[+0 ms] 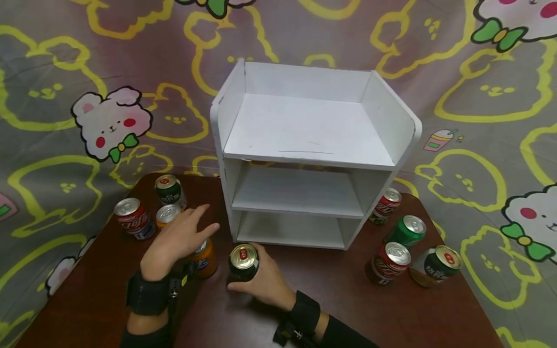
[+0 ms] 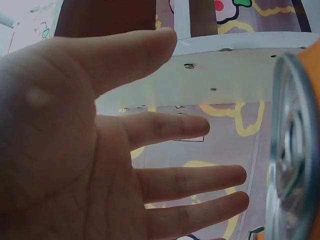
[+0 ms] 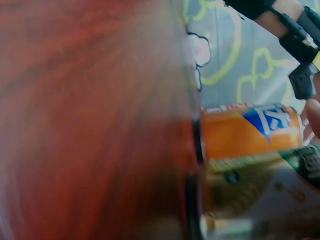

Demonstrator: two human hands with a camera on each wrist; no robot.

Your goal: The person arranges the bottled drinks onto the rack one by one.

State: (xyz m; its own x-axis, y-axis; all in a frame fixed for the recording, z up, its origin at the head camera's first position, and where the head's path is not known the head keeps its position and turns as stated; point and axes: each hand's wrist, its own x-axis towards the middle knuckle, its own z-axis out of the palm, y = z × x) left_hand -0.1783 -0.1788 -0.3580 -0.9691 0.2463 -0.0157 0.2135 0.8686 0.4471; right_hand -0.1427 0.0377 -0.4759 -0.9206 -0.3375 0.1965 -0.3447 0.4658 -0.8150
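Note:
My right hand point(image 1: 271, 282) grips a dark green and white drink can point(image 1: 243, 263) in front of the shelf, thumb on the near side and fingers round the far side. In the right wrist view this can point(image 3: 255, 195) stands upright, close beside an orange soda can point(image 3: 250, 131). My left hand point(image 1: 180, 237) hovers over the left group of cans with its fingers spread. In the left wrist view the left palm point(image 2: 100, 155) holds nothing, and the rim of an orange can point(image 2: 295, 145) shows at the right. One orange can point(image 1: 203, 261) stands under the left hand, partly hidden.
A white shelf unit point(image 1: 300, 229) stands at the back of the brown table point(image 1: 339, 299). On the left are a red can point(image 1: 135, 220), a green and white can point(image 1: 170, 191) and another orange can point(image 1: 167, 214). To the right stand red cans point(image 1: 387, 263), a green can point(image 1: 404, 232) and a green-white can point(image 1: 435, 266).

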